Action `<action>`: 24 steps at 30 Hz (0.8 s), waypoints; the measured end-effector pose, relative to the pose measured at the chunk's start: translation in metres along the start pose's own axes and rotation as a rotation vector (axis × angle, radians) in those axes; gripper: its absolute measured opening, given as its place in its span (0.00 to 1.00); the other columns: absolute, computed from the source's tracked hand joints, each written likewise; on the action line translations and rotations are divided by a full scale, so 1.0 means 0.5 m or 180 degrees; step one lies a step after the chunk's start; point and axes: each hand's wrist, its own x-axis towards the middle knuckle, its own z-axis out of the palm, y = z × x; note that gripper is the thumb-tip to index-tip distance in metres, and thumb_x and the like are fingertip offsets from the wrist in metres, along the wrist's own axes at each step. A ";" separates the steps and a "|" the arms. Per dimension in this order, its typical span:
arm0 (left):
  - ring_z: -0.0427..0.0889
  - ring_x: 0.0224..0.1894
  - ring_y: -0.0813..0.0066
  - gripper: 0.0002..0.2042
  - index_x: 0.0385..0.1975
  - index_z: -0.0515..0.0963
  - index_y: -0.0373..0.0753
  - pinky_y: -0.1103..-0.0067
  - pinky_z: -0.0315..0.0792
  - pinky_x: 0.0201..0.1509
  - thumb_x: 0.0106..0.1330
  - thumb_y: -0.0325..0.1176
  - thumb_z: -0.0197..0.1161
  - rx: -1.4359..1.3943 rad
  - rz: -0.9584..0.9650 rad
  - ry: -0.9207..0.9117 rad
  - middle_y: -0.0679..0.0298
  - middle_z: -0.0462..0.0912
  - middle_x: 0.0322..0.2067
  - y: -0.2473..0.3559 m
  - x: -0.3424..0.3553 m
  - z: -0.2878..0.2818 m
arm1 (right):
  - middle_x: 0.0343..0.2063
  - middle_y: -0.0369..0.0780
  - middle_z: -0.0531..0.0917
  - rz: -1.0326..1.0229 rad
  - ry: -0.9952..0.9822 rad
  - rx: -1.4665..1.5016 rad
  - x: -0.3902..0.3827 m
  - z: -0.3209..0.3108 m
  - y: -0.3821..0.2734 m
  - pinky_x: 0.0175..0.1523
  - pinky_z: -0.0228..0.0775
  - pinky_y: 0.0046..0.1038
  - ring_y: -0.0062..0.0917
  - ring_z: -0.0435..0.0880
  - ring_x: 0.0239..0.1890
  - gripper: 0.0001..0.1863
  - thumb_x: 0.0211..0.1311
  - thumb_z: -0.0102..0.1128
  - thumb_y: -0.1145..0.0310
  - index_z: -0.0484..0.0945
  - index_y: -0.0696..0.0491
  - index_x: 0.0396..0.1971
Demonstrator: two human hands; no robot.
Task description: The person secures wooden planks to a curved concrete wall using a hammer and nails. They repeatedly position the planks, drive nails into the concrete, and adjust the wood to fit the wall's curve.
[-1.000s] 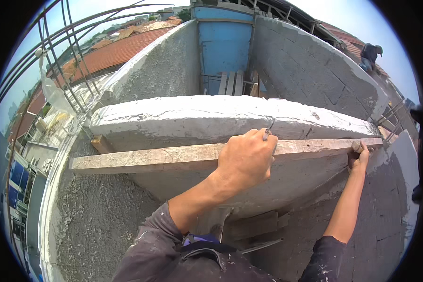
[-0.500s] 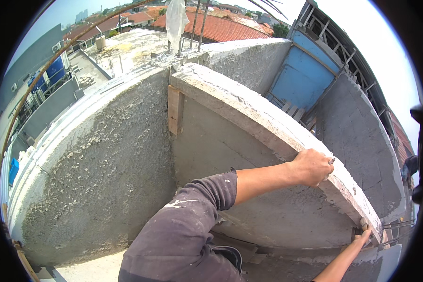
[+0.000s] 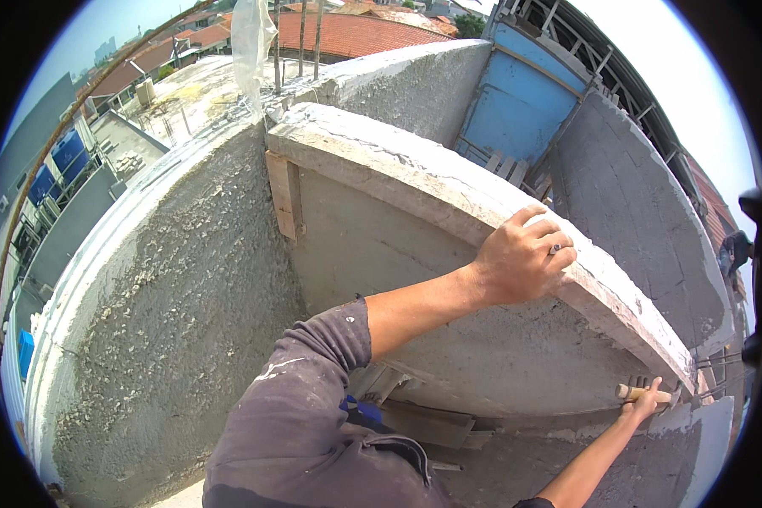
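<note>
My left hand (image 3: 525, 256) is at the top edge of a low plastered wall (image 3: 398, 233), its fingers bent over a long cement-stained plank (image 3: 381, 182) along that edge. A small dark thing, maybe a ring, shows at its fingers. My right hand (image 3: 646, 400), lower and further right, is closed round a tool with a pale wooden handle (image 3: 631, 393). The tool's head cannot be made out against the wall. At the plank's far left end, a short upright wooden block (image 3: 284, 195) stands in the corner against a rough cement wall (image 3: 178, 262).
Thin steel bars (image 3: 720, 360) stick out past the plank's right end. Boards (image 3: 427, 423) and a blue thing (image 3: 360, 408) lie below, beside my left sleeve. Beyond the wall are a blue panel (image 3: 516, 93) and a grey wall (image 3: 643, 203). Clear plastic sheeting (image 3: 252, 51) hangs at the corner.
My view has shifted, so the walls sit further left. My left hand has loosened from a tight fist-like hold to bent fingers over the edge. The tool's wooden handle now shows in my right hand.
</note>
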 end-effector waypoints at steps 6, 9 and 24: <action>0.89 0.43 0.73 0.13 0.40 0.83 0.46 0.73 0.82 0.48 0.69 0.48 0.72 0.0591 0.0131 0.0402 0.69 0.89 0.39 -0.051 0.006 0.000 | 0.27 0.35 0.76 -0.0735 -0.0462 -0.0586 -0.308 0.054 0.062 0.18 0.66 0.18 0.14 0.71 0.16 0.20 0.81 0.58 0.50 0.67 0.52 0.47; 0.89 0.40 0.71 0.12 0.40 0.83 0.46 0.73 0.82 0.44 0.67 0.47 0.73 0.0631 0.0001 0.0286 0.69 0.89 0.38 -0.047 0.006 0.003 | 0.22 0.31 0.68 -0.0414 -0.0841 -0.0113 -0.421 0.075 0.105 0.17 0.62 0.19 0.12 0.66 0.15 0.19 0.82 0.55 0.51 0.63 0.49 0.40; 0.91 0.40 0.71 0.08 0.36 0.86 0.49 0.73 0.83 0.44 0.72 0.44 0.69 0.1252 -0.0016 -0.0240 0.71 0.92 0.38 -0.042 0.002 0.023 | 0.21 0.49 0.83 -0.1442 -0.0719 -0.1388 -0.510 0.149 0.108 0.27 0.74 0.46 0.50 0.87 0.25 0.17 0.81 0.54 0.57 0.65 0.55 0.52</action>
